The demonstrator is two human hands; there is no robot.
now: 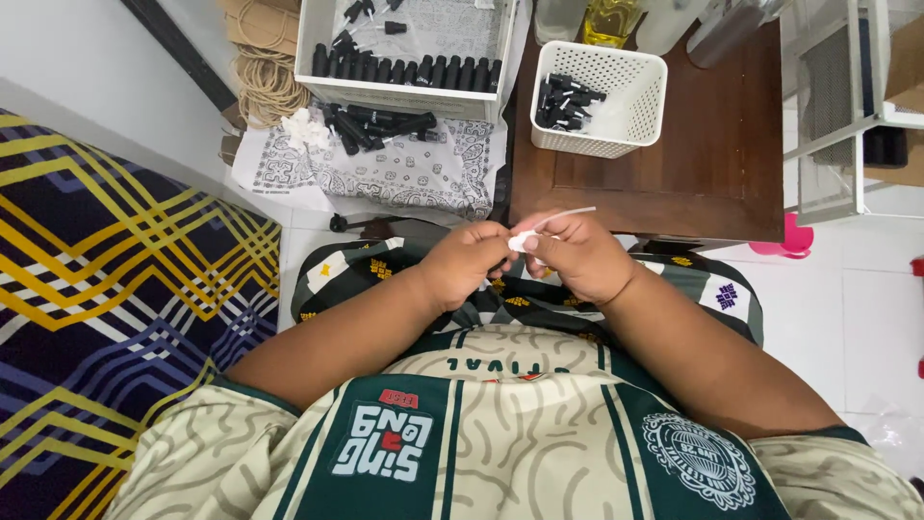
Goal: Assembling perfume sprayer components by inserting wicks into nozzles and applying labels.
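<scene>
My left hand (467,262) and my right hand (580,254) meet over my lap, fingers pinched together. Between them sits a small white pump head (521,242) with a thin clear dip tube (568,214) sticking up and to the right. My right hand grips the white piece; my left hand's fingertips close on its other end, and a dark part shows under them. What the left fingers hold is mostly hidden.
A white perforated basket (635,106) with black sprayer parts stands on a dark wooden table (712,164). A white tray (313,39) of black caps and loose black pieces (380,123) lie on a patterned cloth (404,173). A striped mat (106,279) covers the left.
</scene>
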